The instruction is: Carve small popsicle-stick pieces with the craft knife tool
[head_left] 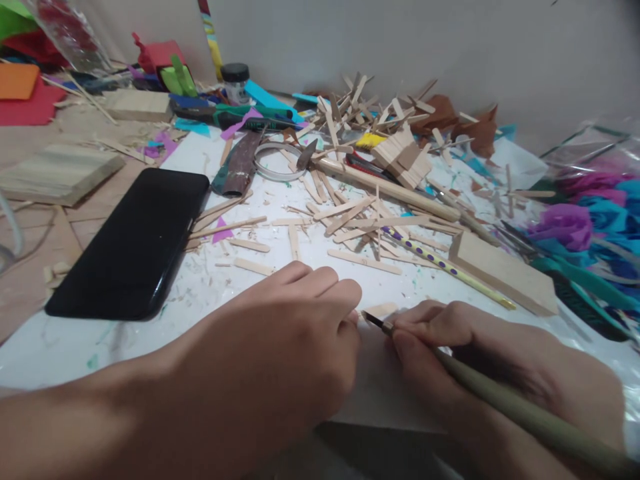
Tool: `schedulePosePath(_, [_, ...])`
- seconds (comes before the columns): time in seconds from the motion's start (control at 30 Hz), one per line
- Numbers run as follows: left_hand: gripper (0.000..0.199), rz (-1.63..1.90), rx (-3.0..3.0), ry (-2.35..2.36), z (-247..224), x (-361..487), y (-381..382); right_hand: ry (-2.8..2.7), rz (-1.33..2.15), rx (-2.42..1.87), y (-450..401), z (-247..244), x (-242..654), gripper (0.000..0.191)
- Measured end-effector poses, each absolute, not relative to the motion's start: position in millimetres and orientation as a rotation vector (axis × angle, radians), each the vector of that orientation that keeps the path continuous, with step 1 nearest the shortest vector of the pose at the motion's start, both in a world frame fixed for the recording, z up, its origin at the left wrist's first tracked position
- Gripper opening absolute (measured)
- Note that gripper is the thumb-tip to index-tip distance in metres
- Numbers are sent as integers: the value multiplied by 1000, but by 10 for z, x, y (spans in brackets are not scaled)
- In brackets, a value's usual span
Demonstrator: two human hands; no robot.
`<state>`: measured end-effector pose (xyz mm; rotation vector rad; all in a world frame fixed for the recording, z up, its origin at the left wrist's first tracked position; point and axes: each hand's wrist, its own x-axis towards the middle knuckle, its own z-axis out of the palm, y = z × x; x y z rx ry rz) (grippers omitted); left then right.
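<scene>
The left hand [310,333], lower centre of the frame, is closed with its back to the camera and its fingers curled in; the fingertips are mostly hidden, but they close on the left end of a pale wooden stick [383,309]. That stick lies just right of the frame's centre, between the two hands, above the white sheet [240,297].

The right hand [500,367], lower right, is closed around a carving knife [520,407], with thumb and forefinger pinched together close behind the dark blade. The knife's long round handle slants down to the lower right corner, and its blade points left, its tip at the stick beside the left fingertips.

Nearest above the hands, loose craft sticks [365,261] lie scattered, and more are heaped at the upper centre. A polka-dot pencil [447,267] slants down to a wooden block [503,272] right of centre. A black phone [133,243] lies at the left, and a roll of tape [280,162] sits at upper centre, near the head of a wooden-handled hammer [385,183]
</scene>
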<state>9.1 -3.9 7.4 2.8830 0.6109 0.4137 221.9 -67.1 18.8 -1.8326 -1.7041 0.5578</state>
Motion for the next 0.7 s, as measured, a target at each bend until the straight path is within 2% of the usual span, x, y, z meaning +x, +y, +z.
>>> schedulePosePath(0.23, [7, 395, 2877, 586, 49, 44, -23, -1510, 670, -1765, -624, 202, 2289, 23])
schedulePosePath(0.43, [25, 508, 2766, 530, 59, 50, -14, -1468, 726, -1812, -585, 184, 2313, 23])
schedulePosePath(0.6, [21, 491, 2682, 291, 82, 56, 1, -1356, 753, -1794, -567, 187, 2234, 17])
schedulePosePath(0.7, [20, 523, 2632, 384, 70, 26, 22, -1288, 777, -1802, -584, 204, 2208, 17])
